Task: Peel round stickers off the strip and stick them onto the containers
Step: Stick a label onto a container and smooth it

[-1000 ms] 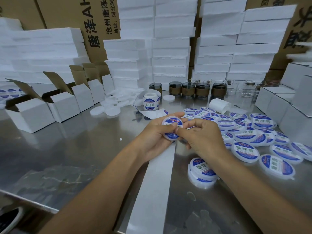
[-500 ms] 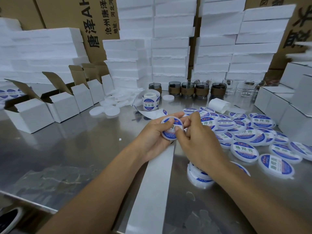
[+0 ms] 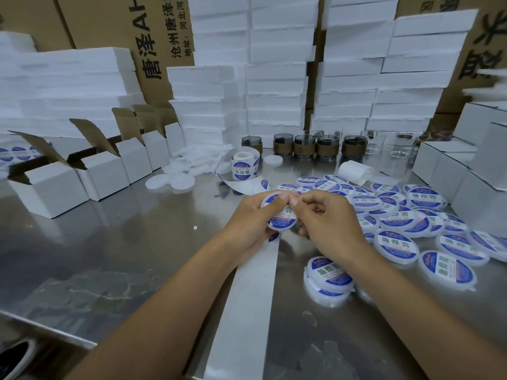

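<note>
Head view: my left hand [image 3: 247,223] curls round one container [image 3: 282,219], and my right hand [image 3: 329,223] pinches its top edge. I count one strip [image 3: 247,297], five open boxes [image 3: 55,187], five dark jars [image 3: 304,149].

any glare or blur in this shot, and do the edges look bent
Head view: soft overhead reflections wash the brushed steel table, no hard glare; same view, the wide lens tilts the stacks of white foam blocks outward; the white shapes at the far right edge are smeared; the round white container with a blue sticker at centre is fairly sharp.
</note>
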Available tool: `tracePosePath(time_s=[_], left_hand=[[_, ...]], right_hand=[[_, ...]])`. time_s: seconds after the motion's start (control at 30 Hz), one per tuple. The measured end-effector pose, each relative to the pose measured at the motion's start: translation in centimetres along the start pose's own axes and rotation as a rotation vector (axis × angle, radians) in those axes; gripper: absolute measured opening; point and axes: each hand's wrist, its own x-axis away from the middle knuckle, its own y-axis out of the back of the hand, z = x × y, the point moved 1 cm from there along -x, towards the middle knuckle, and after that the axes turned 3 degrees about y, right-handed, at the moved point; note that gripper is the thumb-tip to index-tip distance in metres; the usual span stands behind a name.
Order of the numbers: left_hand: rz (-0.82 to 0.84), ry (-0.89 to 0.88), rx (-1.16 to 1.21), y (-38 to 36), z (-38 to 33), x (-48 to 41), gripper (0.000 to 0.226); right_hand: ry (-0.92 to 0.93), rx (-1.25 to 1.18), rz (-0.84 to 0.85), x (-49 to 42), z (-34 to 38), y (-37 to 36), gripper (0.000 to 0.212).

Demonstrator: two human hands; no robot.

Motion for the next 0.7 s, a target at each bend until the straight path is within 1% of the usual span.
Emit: tracePosePath(time_s=[0.03, 0.1, 0.2, 0.27, 0.37, 0.43, 0.5, 0.6, 0.67, 0.7], left_hand=[[-0.039, -0.016, -0.053, -0.01, 0.08, 0.00, 0.020], [-0.097, -0.019, -0.066, 0.15, 0.07, -0.13, 0.020], [-0.124, -0.007, -0.034, 0.31, -0.19, -0.24, 0.027], [-0.111, -0.014, -0.024, 0.24, -0.24, -0.24, 0.027], [-0.049, -0.040, 0.026, 0.14, -0.11, -0.14, 0.026], [-0.018, -0.053, 0.009, 0.20, 0.04, -0.20, 0.025], [-0.020, -0.059, -0.019, 0.26, 0.19, -0.27, 0.021], [-0.006, -0.072, -0.029, 0.26, 0.33, -0.36, 0.018], [0.011, -0.084, -0.060, 0.21, 0.37, -0.26, 0.021], [0.019, -0.086, -0.071, 0.18, 0.39, -0.19, 0.026]], right_hand=[[0.015, 0.010, -0.008, 0.01, -0.06, 0.02, 0.016], [0.046, 0.017, 0.019, 0.09, -0.06, -0.01, 0.010], [0.070, 0.024, 0.083, 0.22, -0.01, -0.21, 0.015], [0.056, 0.009, 0.075, 0.16, -0.02, -0.26, 0.018], [0.025, -0.041, 0.021, 0.03, 0.05, -0.10, 0.016], [-0.003, -0.099, -0.036, -0.07, 0.06, 0.15, 0.014], [-0.033, -0.158, -0.077, -0.13, 0.06, 0.32, 0.010], [-0.045, -0.176, -0.111, -0.18, -0.05, 0.39, 0.008], [-0.054, -0.177, -0.124, -0.21, -0.12, 0.39, 0.010], [-0.057, -0.172, -0.129, -0.23, -0.17, 0.39, 0.010]])
